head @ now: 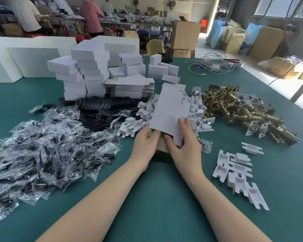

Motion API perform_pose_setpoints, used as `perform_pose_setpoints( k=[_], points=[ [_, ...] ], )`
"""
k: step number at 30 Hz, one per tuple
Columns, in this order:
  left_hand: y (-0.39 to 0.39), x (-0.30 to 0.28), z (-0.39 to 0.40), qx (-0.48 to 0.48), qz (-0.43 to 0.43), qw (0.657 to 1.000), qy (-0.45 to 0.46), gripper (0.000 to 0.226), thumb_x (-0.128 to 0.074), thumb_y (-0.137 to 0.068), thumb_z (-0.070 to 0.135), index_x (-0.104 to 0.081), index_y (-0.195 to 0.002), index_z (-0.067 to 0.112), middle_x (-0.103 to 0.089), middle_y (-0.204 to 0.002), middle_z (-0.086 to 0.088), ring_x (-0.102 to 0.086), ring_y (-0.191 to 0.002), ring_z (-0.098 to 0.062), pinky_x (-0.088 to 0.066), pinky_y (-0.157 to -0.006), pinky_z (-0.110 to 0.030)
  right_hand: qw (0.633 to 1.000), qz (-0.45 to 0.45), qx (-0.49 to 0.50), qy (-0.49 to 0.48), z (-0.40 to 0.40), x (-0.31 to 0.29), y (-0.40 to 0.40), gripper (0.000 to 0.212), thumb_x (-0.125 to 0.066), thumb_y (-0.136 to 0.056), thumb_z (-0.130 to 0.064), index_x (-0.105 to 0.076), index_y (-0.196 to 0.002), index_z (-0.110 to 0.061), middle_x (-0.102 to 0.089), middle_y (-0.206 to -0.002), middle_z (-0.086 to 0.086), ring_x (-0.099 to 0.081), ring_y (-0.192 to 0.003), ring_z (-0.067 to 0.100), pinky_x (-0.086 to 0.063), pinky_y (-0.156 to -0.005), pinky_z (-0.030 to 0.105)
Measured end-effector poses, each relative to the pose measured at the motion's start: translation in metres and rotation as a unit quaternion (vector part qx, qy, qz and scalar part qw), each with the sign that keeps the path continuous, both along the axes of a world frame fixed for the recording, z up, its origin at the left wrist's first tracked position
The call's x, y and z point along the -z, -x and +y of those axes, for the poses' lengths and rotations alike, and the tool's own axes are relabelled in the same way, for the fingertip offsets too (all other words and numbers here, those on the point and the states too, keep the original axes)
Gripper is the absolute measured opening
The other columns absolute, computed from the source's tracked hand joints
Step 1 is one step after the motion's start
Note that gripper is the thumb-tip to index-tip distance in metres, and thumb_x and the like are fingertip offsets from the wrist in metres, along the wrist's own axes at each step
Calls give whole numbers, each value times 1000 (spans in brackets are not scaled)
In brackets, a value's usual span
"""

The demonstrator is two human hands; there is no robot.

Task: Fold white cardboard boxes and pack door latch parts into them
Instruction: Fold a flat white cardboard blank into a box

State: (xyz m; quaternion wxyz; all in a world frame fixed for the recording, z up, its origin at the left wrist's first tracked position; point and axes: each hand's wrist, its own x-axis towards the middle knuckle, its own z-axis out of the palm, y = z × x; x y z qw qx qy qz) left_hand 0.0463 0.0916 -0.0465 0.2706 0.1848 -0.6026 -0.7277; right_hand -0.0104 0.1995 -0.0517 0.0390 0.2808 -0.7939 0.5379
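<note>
Left hand (pixel 148 139) and right hand (pixel 179 142) pinch the near end of the box blank (pixel 170 110), just right of the flat stack (pixel 129 89). Light, creasable card (thumb placement unclear); grip by flap edges.

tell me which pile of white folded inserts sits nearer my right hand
The small pile of white inserts lying to the right of your right hand, near the table's right edge. The bigger insert heap lies behind the box blank both hands hold.
</note>
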Motion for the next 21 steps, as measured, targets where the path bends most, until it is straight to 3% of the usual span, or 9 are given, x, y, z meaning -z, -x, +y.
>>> perform_pose_setpoints(
  k=[5, 6, 8, 10, 13, 15, 16, 18, 21],
  points=[
    [-3, 2, 5, -47, -13, 990, 131, 33, -54, -93, 9, -65, -115, 31, -72, -101, 18, -64, -96, 4, -47, -79, -16, 1000, -5, 22, 6, 1, 0, -2, 64, -57, -96, -16, -29, -154, -18, -16, -164, -2, 1, -136, -24, -7, -99, -8],
    [-4, 1, 5, -40, -13, 987, 153, 46, -52, -91, 4, -61, -126, 33, -68, -111, 23, -59, -105, 9, -45, -84, -12, 1000, -7, 23, 3, 1, -1, -3, 64, -52, -96, -13, -28, -155, -18, -21, -164, -2, -6, -141, -17, -10, -104, -4],
    [-4, 0, 7, -12, -27, 980, 196, 69, -45, -90, -3, -41, -146, 37, -49, -135, 33, -44, -117, 23, -34, -92, 0, 999, -18, 26, 8, 2, -2, -3, 62, -46, -95, -11, -29, -154, -19, -36, -158, -3, -32, -143, 7, -28, -115, 19],
    [-4, 2, 11, 11, -55, 971, 234, 76, -41, -90, -6, -27, -151, 38, -36, -137, 36, -40, -107, 32, -29, -85, 7, 998, -46, 38, 30, 3, -5, -4, 60, -44, -96, -12, -31, -154, -22, -45, -151, -6, -47, -132, 11, -39, -109, 30],
    [-1, 1, 17, 36, -93, 963, 251, 83, -37, -91, -3, -6, -154, 41, -31, -136, 37, -45, -106, 19, -30, -79, 8, 992, -92, 36, 84, 7, -7, -4, 52, -45, -100, -14, -41, -150, -25, -55, -141, -13, -54, -116, -2, -41, -99, 18],
    [-2, 0, 17, 59, -85, 966, 239, 88, -37, -90, 1, 8, -152, 43, -21, -123, 55, -40, -103, 30, -28, -80, 10, 989, -98, 28, 111, 7, -7, -5, 47, -46, -101, -16, -45, -147, -27, -55, -130, -33, -53, -110, -16, -41, -92, 8],
    [-3, 0, 15, 72, -74, 967, 234, 87, -39, -89, 6, 8, -153, 43, -19, -120, 61, -33, -106, 36, -26, -83, 10, 987, -100, 27, 124, 7, -7, -6, 46, -46, -102, -17, -46, -146, -28, -53, -120, -45, -51, -106, -23, -39, -86, 2],
    [-7, -2, 10, 97, -47, 968, 226, 84, -47, -87, 26, 1, -154, 43, -22, -128, 61, -36, -119, 28, -30, -94, 3, 983, -106, 21, 146, 7, -8, -5, 43, -46, -103, -18, -48, -145, -26, -49, -109, -54, -47, -104, -30, -36, -80, -4],
    [-13, -6, 0, 77, -21, 981, 175, 68, -49, -83, 65, -24, -144, 49, -47, -130, 39, -51, -117, 11, -40, -98, -13, 986, -80, -1, 146, 9, -8, -7, 45, -46, -102, -17, -47, -146, -26, -47, -118, -51, -46, -110, -28, -36, -83, -4]
  ],
)
